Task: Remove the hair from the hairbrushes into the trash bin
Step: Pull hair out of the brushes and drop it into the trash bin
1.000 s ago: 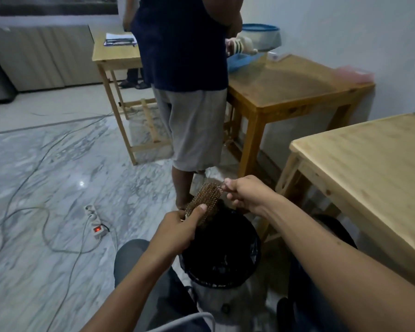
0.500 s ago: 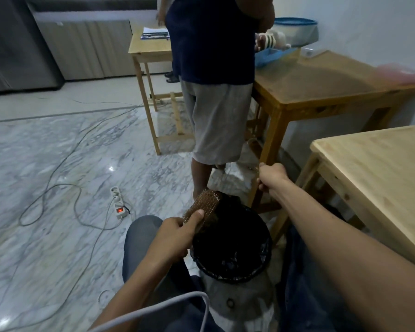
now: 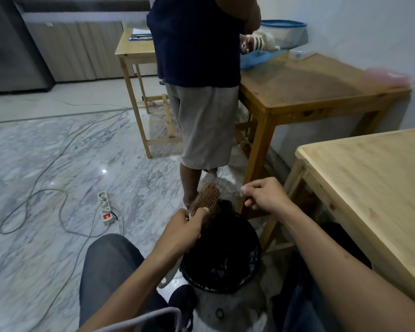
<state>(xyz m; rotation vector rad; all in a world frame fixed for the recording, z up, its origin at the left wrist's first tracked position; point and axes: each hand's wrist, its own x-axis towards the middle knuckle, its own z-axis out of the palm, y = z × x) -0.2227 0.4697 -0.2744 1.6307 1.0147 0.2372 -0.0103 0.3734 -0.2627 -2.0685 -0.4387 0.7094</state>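
Note:
My left hand (image 3: pixel 183 227) grips a brown bristled hairbrush (image 3: pixel 205 198) by its white handle, its head tilted up over the far rim of the trash bin (image 3: pixel 254 271). The bin is lined with a black bag and stands on the floor between my knees. My right hand (image 3: pixel 265 195) is just right of the brush head, above the bin, with fingertips pinched together. Thin strands of hair seem to run from the brush top toward those fingers; they are too fine to see clearly.
A person in a dark top and grey shorts (image 3: pixel 205 125) stands just beyond the bin. A light wooden table (image 3: pixel 374 178) is at my right, a darker table (image 3: pixel 316 89) behind it. A power strip (image 3: pixel 105 208) and cables lie on the marble floor at left.
My right hand went from the brush head up and away to the right, then came back down closer to the brush. The camera view shifted; the brush stays over the bin.

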